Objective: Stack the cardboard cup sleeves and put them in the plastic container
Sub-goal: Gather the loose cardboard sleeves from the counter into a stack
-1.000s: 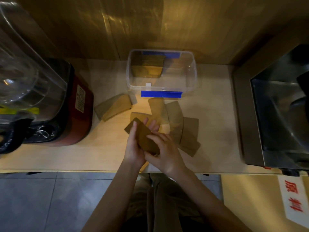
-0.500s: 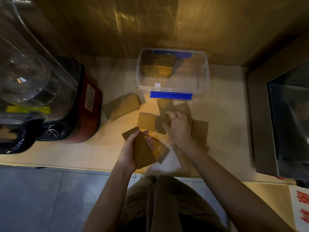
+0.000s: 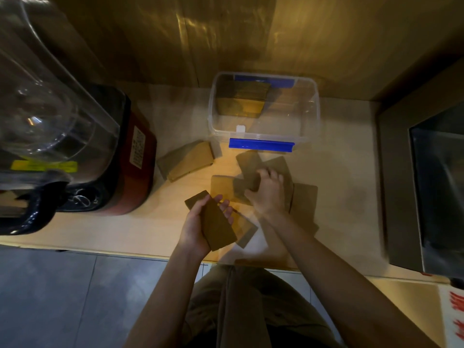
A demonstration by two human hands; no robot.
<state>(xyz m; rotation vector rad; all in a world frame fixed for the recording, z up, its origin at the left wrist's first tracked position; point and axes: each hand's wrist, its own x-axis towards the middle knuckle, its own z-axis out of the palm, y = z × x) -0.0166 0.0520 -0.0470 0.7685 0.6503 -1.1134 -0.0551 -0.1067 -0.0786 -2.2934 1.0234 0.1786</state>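
Note:
My left hand [image 3: 197, 227] holds a small stack of brown cardboard sleeves [image 3: 216, 222] above the counter's front edge. My right hand [image 3: 270, 194] reaches forward and pinches one loose sleeve [image 3: 247, 185] from several flat sleeves [image 3: 305, 202] spread on the counter. A separate pile of sleeves [image 3: 188, 163] lies to the left of them. The clear plastic container [image 3: 311, 116] with blue clips stands at the back and holds a stack of sleeves [image 3: 241, 101] in its left half.
A blender with a clear jug and red base [image 3: 130, 156] fills the left of the counter. A steel sink [image 3: 437, 187] is at the right. A wooden wall [image 3: 226, 33] backs the light counter [image 3: 346, 172].
My right hand left the stack held by my left hand, moved forward to the loose sleeves and closed on one. The left hand kept its stack.

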